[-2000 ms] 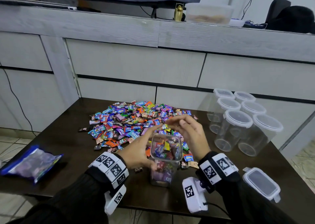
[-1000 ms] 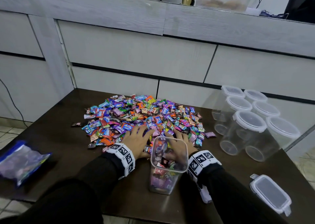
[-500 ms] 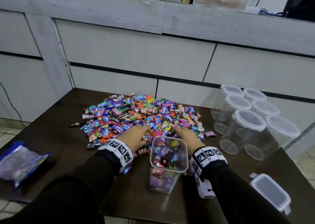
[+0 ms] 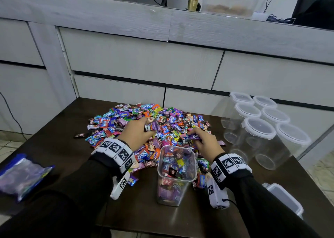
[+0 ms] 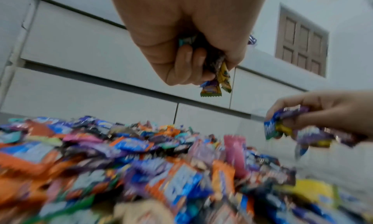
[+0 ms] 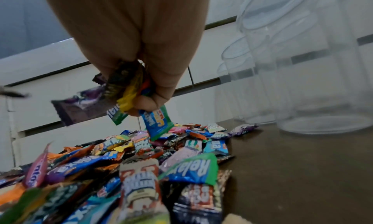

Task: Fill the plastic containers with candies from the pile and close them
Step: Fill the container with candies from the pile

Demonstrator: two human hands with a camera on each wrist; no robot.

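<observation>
Now the left hand (image 4: 134,135) is curling its fingers (image 5: 186,64) tight round a bunch of wrapped candies above the pile (image 4: 144,125), and the right hand (image 4: 206,143) is clutching its own bunch just beside the pile's near right edge. Nearer than the pile, an open tub (image 4: 176,174) is standing between the wrists, partly filled with candies. Right of the pile, lidded tubs (image 4: 260,134) are standing clustered.

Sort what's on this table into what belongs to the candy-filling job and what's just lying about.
Part of the job:
candy pile
open container, partly filled
loose lid
lidded empty containers
left hand and right hand, each gripping candies

Lying about:
blue bag
tub on the counter
</observation>
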